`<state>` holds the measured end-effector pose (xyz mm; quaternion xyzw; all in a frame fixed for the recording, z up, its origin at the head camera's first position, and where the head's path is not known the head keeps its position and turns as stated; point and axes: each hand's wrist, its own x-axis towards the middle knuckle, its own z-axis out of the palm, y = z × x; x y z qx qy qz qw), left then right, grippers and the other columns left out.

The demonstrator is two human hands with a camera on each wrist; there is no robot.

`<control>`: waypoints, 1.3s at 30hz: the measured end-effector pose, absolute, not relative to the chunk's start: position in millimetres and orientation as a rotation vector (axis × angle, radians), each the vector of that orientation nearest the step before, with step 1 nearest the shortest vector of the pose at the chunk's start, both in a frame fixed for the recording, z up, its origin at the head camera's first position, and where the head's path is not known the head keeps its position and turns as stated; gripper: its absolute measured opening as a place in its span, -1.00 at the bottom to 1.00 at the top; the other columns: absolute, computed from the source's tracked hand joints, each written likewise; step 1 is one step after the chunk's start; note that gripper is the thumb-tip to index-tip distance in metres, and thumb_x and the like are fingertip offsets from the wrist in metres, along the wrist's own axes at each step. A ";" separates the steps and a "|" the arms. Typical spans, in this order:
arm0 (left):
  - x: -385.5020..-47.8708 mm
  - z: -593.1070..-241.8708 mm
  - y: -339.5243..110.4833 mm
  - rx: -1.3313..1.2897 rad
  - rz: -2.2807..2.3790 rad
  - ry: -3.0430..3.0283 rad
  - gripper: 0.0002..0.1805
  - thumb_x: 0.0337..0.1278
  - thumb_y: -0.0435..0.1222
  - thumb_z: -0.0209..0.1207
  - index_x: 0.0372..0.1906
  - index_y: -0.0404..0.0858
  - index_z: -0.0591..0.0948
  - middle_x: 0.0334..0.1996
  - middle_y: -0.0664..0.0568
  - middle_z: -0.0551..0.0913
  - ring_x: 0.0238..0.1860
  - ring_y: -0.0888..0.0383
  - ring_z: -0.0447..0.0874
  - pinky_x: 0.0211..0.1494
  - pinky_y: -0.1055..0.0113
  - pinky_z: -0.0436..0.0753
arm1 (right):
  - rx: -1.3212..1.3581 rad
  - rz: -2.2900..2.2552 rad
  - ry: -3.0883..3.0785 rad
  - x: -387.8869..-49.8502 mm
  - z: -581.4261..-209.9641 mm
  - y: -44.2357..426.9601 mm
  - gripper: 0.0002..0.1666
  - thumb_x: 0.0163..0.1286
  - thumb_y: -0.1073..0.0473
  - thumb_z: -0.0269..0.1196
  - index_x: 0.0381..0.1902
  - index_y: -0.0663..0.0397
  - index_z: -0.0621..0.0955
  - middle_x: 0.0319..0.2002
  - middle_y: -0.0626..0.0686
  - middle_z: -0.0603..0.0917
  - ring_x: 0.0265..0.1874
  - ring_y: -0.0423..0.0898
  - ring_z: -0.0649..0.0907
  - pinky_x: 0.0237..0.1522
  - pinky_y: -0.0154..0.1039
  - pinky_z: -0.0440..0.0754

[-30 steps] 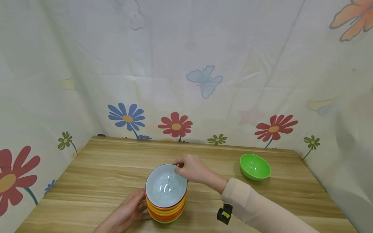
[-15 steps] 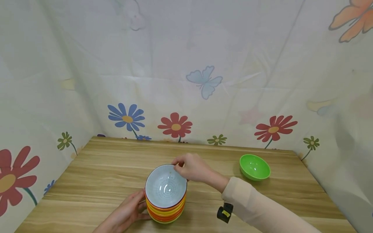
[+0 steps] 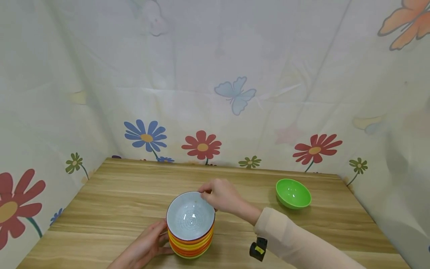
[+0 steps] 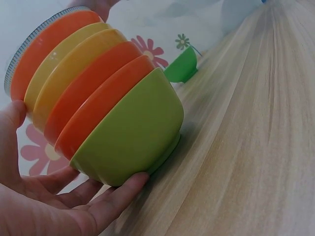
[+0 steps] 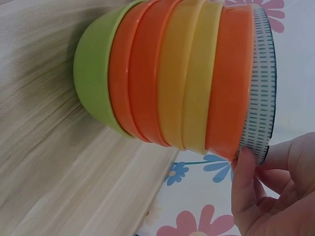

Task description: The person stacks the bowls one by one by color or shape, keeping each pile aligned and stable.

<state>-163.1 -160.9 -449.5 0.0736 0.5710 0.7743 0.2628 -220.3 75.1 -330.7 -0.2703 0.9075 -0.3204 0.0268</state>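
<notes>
A stack of nested bowls stands on the wooden table near its front edge. From the bottom it runs green, then several orange and yellow bowls. On top sits a grey-blue bowl with a dark rim and a dashed pattern outside. My left hand holds the stack's left side, thumb against the upper bowls and fingers by the green one. With thumb and fingers, my right hand pinches the far right rim of the grey-blue bowl. Its lower part is hidden inside the orange bowl beneath.
A bright green bowl stands alone toward the back right of the table. Behind and at both sides hangs a pale curtain printed with flowers and butterflies. The right forearm's sleeve crosses the front right of the table.
</notes>
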 end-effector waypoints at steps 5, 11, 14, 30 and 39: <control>-163.0 -449.3 -160.3 0.175 2.097 1.550 -0.39 0.33 0.07 -0.16 0.24 -0.31 0.31 0.04 0.06 0.52 0.06 0.16 0.49 0.05 -0.08 0.51 | -0.823 -1.029 2.795 -219.2 -333.6 74.8 -0.79 0.25 0.29 0.18 -0.21 0.20 0.69 -0.42 0.02 0.59 -0.69 -0.22 0.48 -0.71 -0.44 0.51; -162.9 -449.0 -160.3 0.154 2.096 1.559 -0.34 0.32 0.08 -0.15 0.27 -0.35 0.26 0.05 0.05 0.50 0.06 0.16 0.49 0.05 -0.08 0.51 | -0.789 -1.083 2.754 -219.5 -335.3 75.1 -0.78 0.26 0.29 0.17 -0.19 0.20 0.69 -0.43 0.00 0.56 -0.59 -0.20 0.50 -0.69 -0.42 0.54; -163.3 -448.7 -159.9 0.146 2.093 1.559 -0.32 0.32 0.09 -0.14 0.29 -0.37 0.24 0.08 0.03 0.49 0.07 0.15 0.48 0.05 -0.08 0.51 | -0.769 -1.106 2.729 -220.5 -336.5 75.0 -0.77 0.26 0.29 0.16 -0.19 0.19 0.69 -0.44 0.00 0.54 -0.57 -0.19 0.50 -0.68 -0.39 0.56; -162.8 -443.8 -158.8 0.130 2.070 1.595 -0.21 0.30 0.12 -0.16 0.35 -0.43 0.12 0.17 -0.06 0.44 0.11 0.12 0.45 0.06 -0.09 0.51 | -0.813 -1.034 2.691 -221.8 -330.6 74.7 -0.72 0.23 0.36 0.12 -0.12 0.23 0.67 -0.40 0.03 0.56 -0.80 -0.17 0.49 -0.71 -0.37 0.54; -163.2 -444.5 -158.4 0.136 2.075 1.589 -0.23 0.32 0.11 -0.17 0.35 -0.43 0.12 0.14 -0.05 0.45 0.08 0.14 0.47 0.05 -0.09 0.51 | -0.818 -1.000 2.686 -222.4 -328.7 75.4 -0.72 0.22 0.37 0.11 -0.15 0.23 0.68 -0.41 0.03 0.55 -0.78 -0.19 0.51 -0.71 -0.38 0.55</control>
